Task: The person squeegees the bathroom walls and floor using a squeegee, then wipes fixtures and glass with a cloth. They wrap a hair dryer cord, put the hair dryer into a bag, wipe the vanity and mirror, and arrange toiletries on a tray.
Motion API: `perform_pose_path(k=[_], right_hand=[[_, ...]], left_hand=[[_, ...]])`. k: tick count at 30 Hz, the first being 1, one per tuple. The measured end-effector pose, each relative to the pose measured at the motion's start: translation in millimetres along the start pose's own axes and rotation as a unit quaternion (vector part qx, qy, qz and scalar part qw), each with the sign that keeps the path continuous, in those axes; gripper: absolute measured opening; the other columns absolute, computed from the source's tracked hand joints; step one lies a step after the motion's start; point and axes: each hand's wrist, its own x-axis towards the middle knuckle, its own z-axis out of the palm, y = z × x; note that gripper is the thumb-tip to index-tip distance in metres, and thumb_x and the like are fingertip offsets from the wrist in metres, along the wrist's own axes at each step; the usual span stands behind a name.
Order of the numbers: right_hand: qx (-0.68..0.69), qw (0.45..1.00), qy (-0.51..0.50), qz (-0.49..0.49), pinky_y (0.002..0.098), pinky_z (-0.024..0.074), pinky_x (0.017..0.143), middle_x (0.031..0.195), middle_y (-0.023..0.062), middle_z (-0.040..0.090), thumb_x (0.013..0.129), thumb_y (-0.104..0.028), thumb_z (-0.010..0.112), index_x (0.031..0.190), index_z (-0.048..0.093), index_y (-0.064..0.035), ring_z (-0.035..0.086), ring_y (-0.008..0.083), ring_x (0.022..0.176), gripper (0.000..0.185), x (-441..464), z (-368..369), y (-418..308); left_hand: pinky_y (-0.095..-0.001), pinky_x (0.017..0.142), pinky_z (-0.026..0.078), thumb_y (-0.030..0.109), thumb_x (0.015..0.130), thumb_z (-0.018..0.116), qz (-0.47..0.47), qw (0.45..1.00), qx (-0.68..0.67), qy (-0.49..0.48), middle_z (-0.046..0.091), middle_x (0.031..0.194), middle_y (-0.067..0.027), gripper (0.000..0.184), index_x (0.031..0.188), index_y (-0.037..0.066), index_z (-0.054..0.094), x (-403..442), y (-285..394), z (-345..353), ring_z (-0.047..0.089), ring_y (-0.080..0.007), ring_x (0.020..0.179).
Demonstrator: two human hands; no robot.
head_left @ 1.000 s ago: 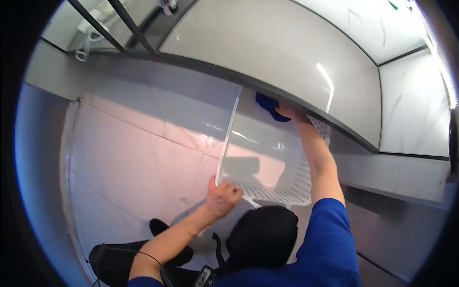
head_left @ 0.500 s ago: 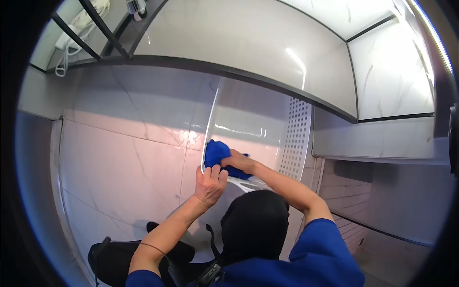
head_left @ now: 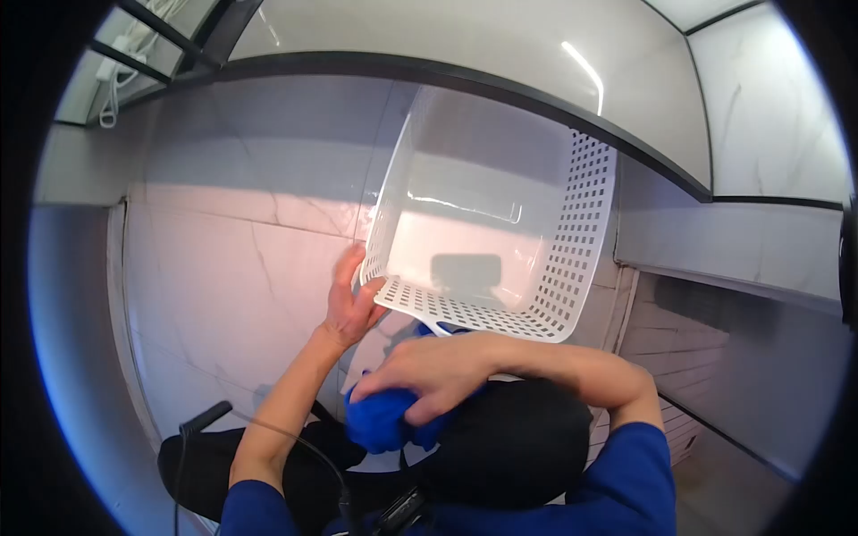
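A white plastic basket with perforated walls stands on the floor in front of me, its far end under the overhanging counter. My left hand grips its near left corner, thumb over the rim and fingers on the outside. In my right hand is a bunched blue cloth, held close above my knee and outside the basket. Part of the cloth is hidden beneath the hand. Inside the basket only the smooth bottom shows, with light reflections and a shadow on it.
A grey counter with a dark edge overhangs the far part of the basket. White cables hang behind black bars at the upper left. Pale marble-look tiles cover the floor. A black-clad knee is just below the basket.
My right hand has brought the blue cloth out of the basket, toward my body. The basket's near end appears raised and its perforated near wall shows now. My left hand has shifted to the corner.
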Motion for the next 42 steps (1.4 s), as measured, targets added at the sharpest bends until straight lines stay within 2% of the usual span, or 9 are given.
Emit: perform_pose_path(k=[4, 7, 17, 21, 25, 28, 32, 36, 42], right_hand=[[-0.067, 0.946, 0.316, -0.01, 0.0327, 0.0452, 0.087, 0.109, 0.0166, 0.062, 0.063, -0.019, 0.066, 0.123, 0.05, 0.0034, 0.061, 0.0243, 0.097, 0.066, -102.8, -54.6, -57.6], [0.04, 0.761, 0.647, 0.043, 0.0302, 0.0404, 0.094, 0.111, 0.0163, 0.059, 0.053, -0.021, 0.064, 0.122, 0.05, 0.0078, 0.058, 0.0223, 0.102, 0.075, -139.1, -50.5, -83.7], [0.122, 0.746, 0.655, -0.015, 0.0288, 0.0407, 0.092, 0.104, 0.0127, 0.061, 0.048, -0.021, 0.063, 0.115, 0.053, 0.0077, 0.058, 0.0218, 0.097, 0.073, -97.3, -57.5, -71.7], [0.002, 0.736, 0.673, -0.068, 0.0301, 0.0441, 0.088, 0.105, 0.0133, 0.061, 0.057, -0.016, 0.066, 0.119, 0.051, 0.0068, 0.06, 0.0214, 0.094, 0.068, -28.2, -92.4, -133.3], [-0.273, 0.685, 0.67, 0.09, 0.0293, 0.0476, 0.078, 0.098, 0.0122, 0.062, 0.068, -0.015, 0.063, 0.116, 0.053, 0.0051, 0.061, 0.0196, 0.089, 0.053, 44.4, -155.0, -125.2], [-0.301, 0.795, 0.494, 0.181, 0.0324, 0.0476, 0.074, 0.089, 0.0163, 0.062, 0.071, -0.016, 0.063, 0.108, 0.055, 0.0017, 0.062, 0.0234, 0.083, 0.042, 109.2, -148.5, -105.9], [-0.334, 0.847, 0.377, 0.17, 0.036, 0.0475, 0.073, 0.089, 0.0199, 0.06, 0.074, -0.02, 0.063, 0.107, 0.054, -0.0004, 0.062, 0.0289, 0.079, 0.04, 253.8, -66.4, -152.6], [-0.322, 0.929, 0.072, 0.171, 0.0346, 0.0484, 0.071, 0.086, 0.0178, 0.063, 0.082, -0.038, 0.064, 0.116, 0.055, -0.0052, 0.063, 0.0274, 0.078, 0.047, 337.5, -73.8, -204.7], [-0.483, 0.778, 0.39, 0.099, 0.0386, 0.0468, 0.084, 0.103, 0.0215, 0.063, 0.077, -0.034, 0.065, 0.107, 0.063, -0.0012, 0.061, 0.0345, 0.095, 0.045, 441.3, -185.5, -213.7]], left_hand=[[-0.0435, 0.091, 0.045, 0.01, 0.07, 0.074, -0.039, 0.991, -0.128, -0.026, 0.036, 0.129, -0.0259, 0.04, 0.103, 0.004, 0.052, -5.8, -1.7, 8.7, 0.046, -0.0407, 0.112], [-0.0409, 0.084, 0.05, 0.004, 0.064, 0.078, -0.055, 0.988, -0.145, 0.009, 0.036, 0.127, -0.0244, 0.052, 0.107, 0.006, 0.05, -1.5, 5.6, 14.6, 0.048, -0.038, 0.111], [-0.0425, 0.095, 0.044, 0.014, 0.082, 0.059, -0.094, 0.983, -0.116, -0.105, 0.036, 0.134, -0.0286, 0.055, 0.132, 0.009, 0.04, 32.7, 21.3, 46.4, 0.045, -0.042, 0.117], [-0.0394, 0.09, 0.047, 0.013, 0.083, 0.059, 0.029, 0.988, -0.115, -0.097, 0.04, 0.132, -0.0246, 0.054, 0.134, 0.011, 0.04, 68.2, 4.4, -4.1, 0.051, -0.0378, 0.111], [-0.0364, 0.088, 0.048, 0.019, 0.087, 0.058, -0.151, 0.981, -0.117, 0.015, 0.047, 0.128, -0.0197, 0.042, 0.126, 0.009, 0.047, 71.8, -33.2, -70.9, 0.055, -0.0333, 0.106], [-0.0352, 0.091, 0.048, 0.029, 0.092, 0.053, -0.398, 0.866, -0.28, 0.113, 0.057, 0.118, -0.0141, 0.035, 0.121, 0.009, 0.052, 72.7, -61.6, -134.4, 0.057, -0.0285, 0.104], [-0.0364, 0.094, 0.046, 0.047, 0.094, 0.041, -0.409, 0.347, -0.824, 0.184, 0.059, 0.118, -0.0049, 0.046, 0.121, 0.013, 0.054, 49.7, -73.0, -228.5, 0.057, -0.0224, 0.107], [-0.0418, 0.103, 0.038, 0.044, 0.092, 0.046, -0.364, 0.316, -0.803, 0.352, 0.054, 0.127, -0.0077, 0.051, 0.129, 0.009, 0.047, -26.1, -67.0, -314.9, 0.05, -0.0247, 0.118], [-0.0424, 0.106, 0.032, 0.038, 0.093, 0.037, -0.197, 0.316, -0.801, 0.468, 0.052, 0.128, -0.0076, 0.046, 0.129, 0.011, 0.048, -137.2, -81.3, -318.5, 0.047, -0.0269, 0.121]])
